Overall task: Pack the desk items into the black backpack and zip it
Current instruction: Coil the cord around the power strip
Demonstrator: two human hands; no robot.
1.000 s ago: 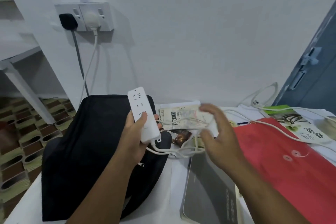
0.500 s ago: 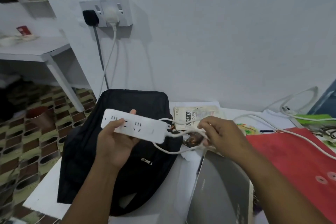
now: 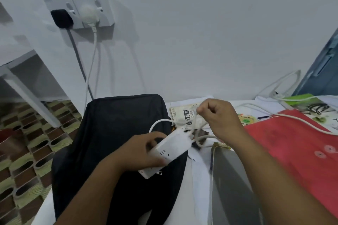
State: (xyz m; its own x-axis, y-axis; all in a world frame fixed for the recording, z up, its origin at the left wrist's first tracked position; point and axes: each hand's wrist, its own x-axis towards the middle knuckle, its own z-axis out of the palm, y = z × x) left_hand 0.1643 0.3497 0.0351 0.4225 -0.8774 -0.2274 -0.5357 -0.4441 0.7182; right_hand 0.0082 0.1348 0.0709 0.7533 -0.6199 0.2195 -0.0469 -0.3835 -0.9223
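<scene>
— White wall behind, white table [image 3: 201,173] below; how far along is the packing?

— Barely begun, by my reading. The left hand [image 3: 140,151] has its grip wrapped round the white power strip [image 3: 170,146], thumb on top and fingers curled beneath, holding it above the black backpack [image 3: 113,133]. The right hand [image 3: 219,117] is closed in a pinch on the strip's white cord [image 3: 161,121], lifted above the table, with loops hanging between the two hands.

— So the cord is being gathered?

— It looks that way: coiling it before stowing. The backpack lies flat at the table's left end; I cannot tell whether its zip is open, and nothing shows inside it.

— And what is left?

— Nearly everything. The red envelope [image 3: 296,150], the grey laptop [image 3: 236,184], the printed booklet [image 3: 184,115] and the green-covered papers [image 3: 309,102] all sit out on the table. A second white cable [image 3: 285,86] trails at the far right. After those comes the zipping.
</scene>
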